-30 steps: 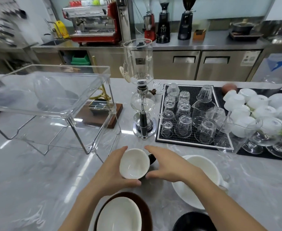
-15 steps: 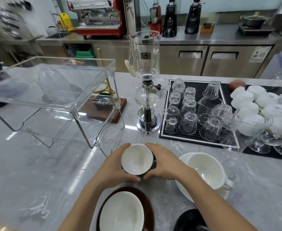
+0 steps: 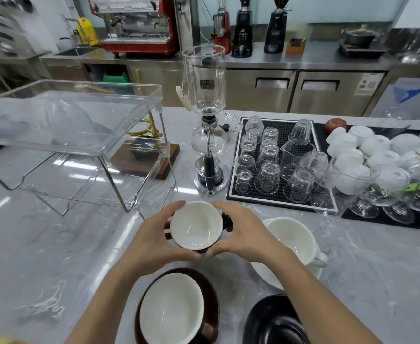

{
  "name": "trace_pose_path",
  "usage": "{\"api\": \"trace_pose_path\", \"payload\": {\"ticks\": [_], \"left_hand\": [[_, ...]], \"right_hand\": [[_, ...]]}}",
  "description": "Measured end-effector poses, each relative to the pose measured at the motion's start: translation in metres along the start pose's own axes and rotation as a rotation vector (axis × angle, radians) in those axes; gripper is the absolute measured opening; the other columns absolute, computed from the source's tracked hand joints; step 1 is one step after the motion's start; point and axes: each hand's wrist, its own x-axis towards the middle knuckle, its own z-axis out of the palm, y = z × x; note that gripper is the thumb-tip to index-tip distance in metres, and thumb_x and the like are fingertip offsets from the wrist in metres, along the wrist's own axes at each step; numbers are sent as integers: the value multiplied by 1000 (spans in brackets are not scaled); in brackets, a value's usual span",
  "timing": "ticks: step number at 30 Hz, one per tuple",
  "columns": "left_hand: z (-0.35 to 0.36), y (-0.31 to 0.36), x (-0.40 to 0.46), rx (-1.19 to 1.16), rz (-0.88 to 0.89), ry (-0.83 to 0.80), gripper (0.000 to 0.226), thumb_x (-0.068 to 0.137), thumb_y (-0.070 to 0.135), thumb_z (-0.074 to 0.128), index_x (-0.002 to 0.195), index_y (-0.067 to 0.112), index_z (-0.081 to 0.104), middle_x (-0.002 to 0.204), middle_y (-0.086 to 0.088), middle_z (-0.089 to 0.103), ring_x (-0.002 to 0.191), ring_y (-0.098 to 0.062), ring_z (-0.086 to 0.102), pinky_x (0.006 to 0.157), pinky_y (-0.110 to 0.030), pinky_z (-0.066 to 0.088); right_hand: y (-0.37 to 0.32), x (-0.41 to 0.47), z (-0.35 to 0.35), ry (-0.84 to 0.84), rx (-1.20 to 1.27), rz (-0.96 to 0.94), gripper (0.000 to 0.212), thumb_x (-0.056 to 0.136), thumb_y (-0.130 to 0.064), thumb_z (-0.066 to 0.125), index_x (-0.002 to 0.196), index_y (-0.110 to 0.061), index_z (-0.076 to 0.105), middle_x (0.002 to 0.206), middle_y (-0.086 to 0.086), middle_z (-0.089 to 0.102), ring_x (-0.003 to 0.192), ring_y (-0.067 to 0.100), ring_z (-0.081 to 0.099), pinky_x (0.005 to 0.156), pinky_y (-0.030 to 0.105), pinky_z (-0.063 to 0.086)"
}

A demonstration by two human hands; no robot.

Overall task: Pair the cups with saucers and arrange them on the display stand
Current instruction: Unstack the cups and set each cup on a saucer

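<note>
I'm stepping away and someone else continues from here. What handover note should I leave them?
Left hand and right hand together hold a dark cup with white inside above the counter.
Brown cup on brown saucer sits nearest; white cup on white saucer to the right; black saucer bare at bottom.
The clear display stand, left, holds no cups yet.
Left: pair the held cup with a saucer, move all sets onto the stand.

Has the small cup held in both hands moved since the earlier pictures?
Yes, slightly. The small cup has gone forward, away from the person: the gap to the siphon brewer's base is narrower, and it sits closer to the clear display stand.
</note>
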Motion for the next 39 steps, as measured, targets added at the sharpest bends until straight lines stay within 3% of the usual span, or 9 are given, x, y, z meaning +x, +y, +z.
{"api": "trace_pose_path", "payload": {"ticks": [6, 12, 18, 23, 27, 30, 33, 35, 39], "left_hand": [[0, 23, -20, -17, 97, 27, 110, 38, 48, 96, 138, 43, 51, 122, 28, 63, 108, 7, 63, 84, -15, 56], [12, 45, -44, 12, 204, 67, 107, 45, 54, 95, 140, 42, 49, 127, 26, 62, 117, 3, 59, 90, -23, 55], [31, 64, -63, -38, 263, 51, 105, 46, 59, 94, 139, 45, 49, 129, 31, 59, 118, 4, 59, 88, -31, 59], [50, 70, -73, -47, 301, 30, 107, 43, 59, 96, 138, 47, 48, 129, 30, 60, 116, 2, 61, 76, -15, 56], [67, 73, -79, -34, 327, 2, 112, 41, 50, 100, 139, 43, 46, 122, 21, 69, 113, -3, 66, 83, -34, 61], [79, 76, -84, -28, 357, -34, 106, 43, 49, 99, 136, 45, 47, 118, 23, 70, 112, -1, 67, 80, -36, 62], [92, 77, -90, -28, 356, -79, 103, 45, 49, 99, 135, 46, 48, 117, 23, 70, 110, -2, 67, 80, -36, 62], [99, 77, -94, -17, 363, -114, 102, 45, 48, 99, 134, 47, 48, 117, 26, 69, 110, 1, 66, 80, -31, 61], [112, 73, -101, -3, 357, -194, 106, 46, 51, 97, 137, 51, 42, 125, 33, 61, 118, 7, 59, 85, -27, 60]], "right_hand": [[-8, -27, -8, 96, 61, -43, 97, 42, -47, 93, 131, -47, 54, 109, -29, 52, 98, -9, 52, 83, 9, 42], [-17, -57, -16, 193, 99, -78, 88, 39, -54, 91, 110, -76, 43, 106, -19, 56, 95, -5, 57, 78, 4, 44], [-17, -96, -24, 240, 128, -90, 87, 41, -54, 89, 118, -67, 49, 95, -10, 54, 88, 3, 55, 78, 10, 46], [-13, -129, -30, 241, 98, -36, 88, 43, -55, 87, 121, -68, 48, 96, -5, 54, 88, 6, 54, 78, 8, 44], [-5, -156, -34, 240, 103, 13, 87, 44, -50, 88, 123, -60, 55, 98, -6, 53, 94, 7, 56, 82, 15, 46], [1, -175, -35, 238, 154, 52, 93, 44, -46, 90, 131, -49, 58, 104, -12, 55, 103, 5, 55, 86, 10, 44], [5, -194, -34, 241, 134, 71, 93, 46, -48, 90, 132, -54, 54, 117, -24, 55, 113, 1, 55, 90, 11, 44], [7, -206, -32, 251, 117, 103, 95, 47, -48, 90, 133, -60, 50, 114, -34, 52, 110, -4, 54, 88, 9, 43], [16, -227, -24, 258, 117, 203, 94, 44, -52, 87, 129, -64, 49, 103, -24, 52, 101, 4, 56, 85, 21, 48]]}}
